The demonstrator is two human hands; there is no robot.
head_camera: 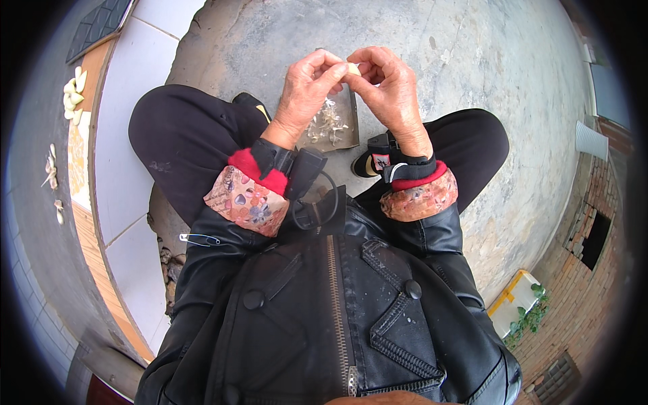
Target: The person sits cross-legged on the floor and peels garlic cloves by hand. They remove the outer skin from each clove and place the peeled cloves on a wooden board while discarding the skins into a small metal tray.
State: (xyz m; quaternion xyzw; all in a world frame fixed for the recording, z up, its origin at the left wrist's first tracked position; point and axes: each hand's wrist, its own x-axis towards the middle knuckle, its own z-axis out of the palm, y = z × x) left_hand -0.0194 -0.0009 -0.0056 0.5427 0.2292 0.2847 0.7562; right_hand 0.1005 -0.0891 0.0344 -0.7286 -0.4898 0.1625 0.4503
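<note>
A pale garlic clove (353, 69) is held between the fingertips of both hands, above a shallow metal dustpan or tray (349, 136). My left hand (315, 86) pinches the clove's left end with thumb and forefinger. On its right side, my right hand (386, 81) grips it with thumb and curled fingers. Papery garlic skins (330, 121) lie scattered in the tray below. Several peeled cloves (74, 93) are piled on the ledge at the far left. Nearer, unpeeled garlic cloves (51, 167) rest on the same grey surface.
My bent knees frame the tray on the concrete floor (481, 61). White tiles (131, 126) with a broken edge and rubble border the floor at left. A white box with yellow tape (511, 304) and a green plant (531, 314) stand at lower right, by a brick surface.
</note>
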